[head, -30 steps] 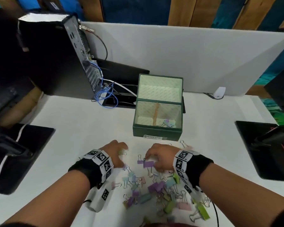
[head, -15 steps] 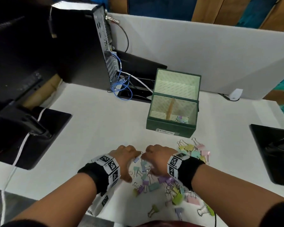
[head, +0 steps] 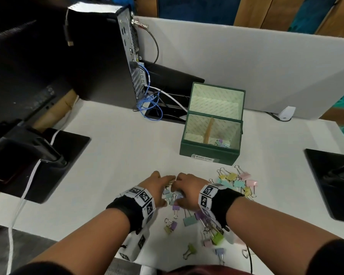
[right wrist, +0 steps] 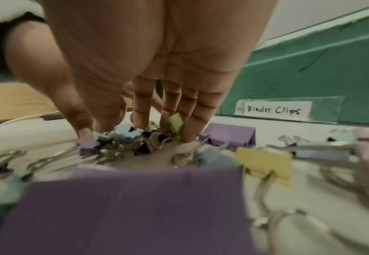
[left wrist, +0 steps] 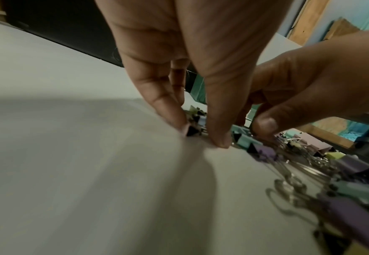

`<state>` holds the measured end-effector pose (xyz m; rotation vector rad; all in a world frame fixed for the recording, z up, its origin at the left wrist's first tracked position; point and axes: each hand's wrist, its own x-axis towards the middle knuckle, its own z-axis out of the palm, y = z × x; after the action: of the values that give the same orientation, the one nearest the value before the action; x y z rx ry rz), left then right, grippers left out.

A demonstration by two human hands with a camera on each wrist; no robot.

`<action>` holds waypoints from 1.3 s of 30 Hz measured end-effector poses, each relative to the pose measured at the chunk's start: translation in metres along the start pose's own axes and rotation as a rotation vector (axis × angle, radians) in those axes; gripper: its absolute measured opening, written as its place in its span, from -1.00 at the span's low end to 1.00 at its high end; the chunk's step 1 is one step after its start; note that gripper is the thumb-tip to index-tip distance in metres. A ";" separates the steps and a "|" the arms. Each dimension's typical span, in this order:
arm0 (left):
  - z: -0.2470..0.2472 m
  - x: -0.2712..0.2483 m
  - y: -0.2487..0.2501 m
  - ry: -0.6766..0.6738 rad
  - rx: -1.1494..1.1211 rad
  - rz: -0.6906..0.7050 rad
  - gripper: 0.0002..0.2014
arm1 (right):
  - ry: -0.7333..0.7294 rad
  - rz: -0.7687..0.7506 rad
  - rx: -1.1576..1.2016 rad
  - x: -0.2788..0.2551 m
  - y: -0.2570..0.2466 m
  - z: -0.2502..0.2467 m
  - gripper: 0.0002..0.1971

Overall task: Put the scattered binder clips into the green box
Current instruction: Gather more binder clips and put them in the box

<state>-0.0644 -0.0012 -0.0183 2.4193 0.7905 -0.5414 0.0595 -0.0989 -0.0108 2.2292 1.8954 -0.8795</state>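
The green box (head: 208,152) stands open on the white table, several binder clips (head: 222,143) in its right compartment. Pastel binder clips lie scattered in front of it: a cluster (head: 236,181) at the right, more (head: 189,220) near my wrists. My left hand (head: 166,190) and right hand (head: 179,190) meet fingertip to fingertip over a small heap. In the left wrist view the left hand (left wrist: 200,134) pinches a small dark clip (left wrist: 193,132) between finger and thumb. My right hand (right wrist: 135,136) curls round several small clips, a green clip (right wrist: 175,126) between its fingers.
A computer tower (head: 99,56) with blue cables (head: 149,106) stands at the back left. Black monitor bases sit at the left (head: 54,165) and right (head: 334,185). A white divider panel (head: 246,72) runs behind the box. The box label (right wrist: 274,110) reads "Binder Clips".
My hands have drawn together until their fingertips meet over the small clips. The head view has swung left, so the box now sits further right.
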 end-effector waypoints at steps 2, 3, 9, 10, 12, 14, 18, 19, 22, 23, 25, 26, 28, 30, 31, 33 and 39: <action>-0.001 0.004 0.002 -0.004 0.002 -0.008 -0.28 | 0.028 0.032 0.028 -0.002 0.004 -0.001 -0.53; -0.001 0.005 0.002 -0.004 -0.003 -0.013 -0.32 | 0.036 0.044 0.027 -0.002 0.006 -0.002 -0.51; 0.000 0.011 0.003 0.024 -0.050 -0.012 -0.56 | 0.009 0.055 0.026 0.003 0.000 -0.003 -0.57; -0.001 0.012 0.003 0.030 -0.054 -0.015 -0.58 | 0.012 0.069 0.039 0.005 -0.001 -0.003 -0.57; 0.000 0.013 0.003 0.040 -0.063 -0.020 -0.62 | 0.017 0.107 0.063 0.009 -0.001 -0.003 -0.59; 0.000 0.014 0.004 0.060 -0.074 -0.017 -0.68 | 0.028 0.129 0.082 0.011 0.002 -0.003 -0.65; 0.000 0.019 0.005 0.088 -0.083 -0.001 -0.80 | 0.035 0.152 0.145 0.011 0.011 -0.009 -0.71; -0.001 0.019 0.005 0.097 -0.079 0.005 -0.85 | 0.034 0.160 0.158 0.011 0.014 -0.011 -0.72; 0.001 0.025 0.004 0.093 -0.071 0.025 -0.67 | 0.039 0.182 0.217 0.011 0.021 -0.019 -0.69; 0.001 0.026 0.003 0.091 -0.075 0.030 -0.64 | 0.039 0.186 0.228 0.011 0.023 -0.021 -0.69; 0.000 0.028 0.003 0.100 -0.094 0.039 -0.63 | 0.043 0.192 0.240 0.009 0.028 -0.025 -0.72; 0.000 0.029 0.003 0.109 -0.109 0.040 -0.64 | 0.051 0.202 0.263 0.008 0.030 -0.027 -0.74; 0.001 0.030 0.003 0.128 -0.142 0.040 -0.65 | 0.091 0.239 0.353 0.006 0.035 -0.029 -0.76; 0.002 0.031 0.002 0.141 -0.183 0.036 -0.66 | 0.136 0.272 0.441 0.003 0.039 -0.032 -0.78; 0.002 0.031 0.002 0.151 -0.210 0.026 -0.67 | 0.150 0.281 0.476 0.001 0.041 -0.035 -0.80; 0.000 0.031 0.001 0.169 -0.285 0.006 -0.69 | 0.167 0.289 0.537 -0.003 0.044 -0.041 -0.83; -0.023 0.037 0.001 0.172 -0.538 -0.093 -0.75 | 0.329 0.360 0.800 -0.024 0.058 -0.076 -0.86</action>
<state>-0.0313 0.0270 -0.0186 1.9510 0.9800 -0.1247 0.1393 -0.1010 0.0464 3.1991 1.2585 -1.4522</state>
